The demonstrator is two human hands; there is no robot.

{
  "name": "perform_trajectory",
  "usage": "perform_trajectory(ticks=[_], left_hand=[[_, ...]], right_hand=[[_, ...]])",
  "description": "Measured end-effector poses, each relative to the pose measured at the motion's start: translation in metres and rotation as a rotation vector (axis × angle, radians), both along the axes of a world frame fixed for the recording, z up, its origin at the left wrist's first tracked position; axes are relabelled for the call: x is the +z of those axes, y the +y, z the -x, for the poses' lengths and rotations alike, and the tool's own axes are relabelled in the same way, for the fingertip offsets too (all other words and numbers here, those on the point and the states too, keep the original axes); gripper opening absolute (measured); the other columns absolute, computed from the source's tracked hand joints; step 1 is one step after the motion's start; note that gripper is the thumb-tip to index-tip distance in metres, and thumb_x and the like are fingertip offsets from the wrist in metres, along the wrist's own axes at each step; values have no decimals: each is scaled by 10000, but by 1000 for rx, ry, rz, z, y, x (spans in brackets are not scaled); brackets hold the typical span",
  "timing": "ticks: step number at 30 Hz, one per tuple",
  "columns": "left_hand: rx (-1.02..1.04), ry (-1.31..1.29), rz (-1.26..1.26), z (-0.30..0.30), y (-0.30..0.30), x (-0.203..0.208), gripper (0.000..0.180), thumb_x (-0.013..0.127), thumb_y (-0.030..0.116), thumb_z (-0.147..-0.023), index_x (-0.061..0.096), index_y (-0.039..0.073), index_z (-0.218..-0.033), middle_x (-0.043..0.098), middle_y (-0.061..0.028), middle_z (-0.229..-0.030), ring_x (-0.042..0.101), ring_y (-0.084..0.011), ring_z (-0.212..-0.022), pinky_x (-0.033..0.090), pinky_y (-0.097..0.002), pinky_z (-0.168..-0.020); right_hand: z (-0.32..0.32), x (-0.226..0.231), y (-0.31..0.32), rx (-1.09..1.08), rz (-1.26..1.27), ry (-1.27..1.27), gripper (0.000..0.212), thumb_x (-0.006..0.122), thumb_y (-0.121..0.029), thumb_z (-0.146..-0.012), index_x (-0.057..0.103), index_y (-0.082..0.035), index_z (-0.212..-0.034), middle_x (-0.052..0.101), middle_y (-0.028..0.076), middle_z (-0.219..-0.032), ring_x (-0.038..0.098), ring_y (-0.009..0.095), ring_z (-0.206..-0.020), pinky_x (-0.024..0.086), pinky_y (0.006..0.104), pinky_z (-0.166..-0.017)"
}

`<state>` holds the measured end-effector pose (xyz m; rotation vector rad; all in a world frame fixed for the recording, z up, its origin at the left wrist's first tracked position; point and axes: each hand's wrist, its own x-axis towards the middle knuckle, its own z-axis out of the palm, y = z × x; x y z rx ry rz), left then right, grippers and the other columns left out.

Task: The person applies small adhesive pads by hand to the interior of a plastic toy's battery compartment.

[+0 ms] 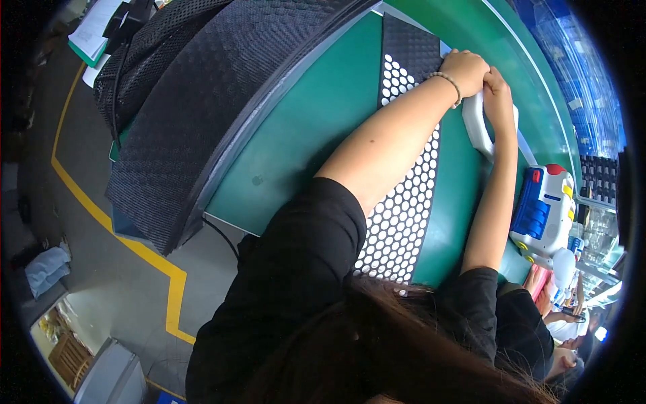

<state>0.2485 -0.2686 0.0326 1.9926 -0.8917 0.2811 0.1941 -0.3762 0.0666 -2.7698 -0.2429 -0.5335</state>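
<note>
My left hand [464,70], with a beaded bracelet at its wrist, is closed at the far right edge of a long black strip [424,54]. Rows of white round discs [397,229] cover most of this strip; its far end is bare black. Against the left hand's fingers, my right hand [496,86] is closed too, fingertips pinched together. Whatever the two hands hold between them is hidden or too small to make out. Partly behind my right forearm lies a white ring-shaped roll [475,124], close to the right hand.
The strip lies on a green table [296,128]. Large black dimpled sheeting [195,114] hangs over the left side. A blue and white plastic device [546,210] stands at right. Nearby, a co-worker's hand [542,299] shows at the lower right. Yellow lines [176,296] mark the grey floor.
</note>
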Motion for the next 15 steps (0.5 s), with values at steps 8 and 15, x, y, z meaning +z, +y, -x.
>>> perform_trajectory(ticks=[8, 15], left_hand=[[3, -2, -1, 0, 1, 2, 180, 491, 108, -738, 658, 104, -803, 641, -114, -818, 608, -283, -799, 445, -395, -781], [-6, 13, 3, -2, -1, -2, 181, 495, 116, -736, 662, 116, -805, 642, -112, -828, 609, -281, -803, 445, -396, -782]], right_hand=[[0, 2, 1, -1, 1, -4, 118, 473, 14, -760, 568, 10, -830, 527, 141, -824, 536, 319, -762, 424, 359, -684], [-1, -2, -2, -12, 20, 10, 122, 478, 9, -754, 571, 9, -834, 527, 140, -822, 538, 315, -763, 423, 358, -684]])
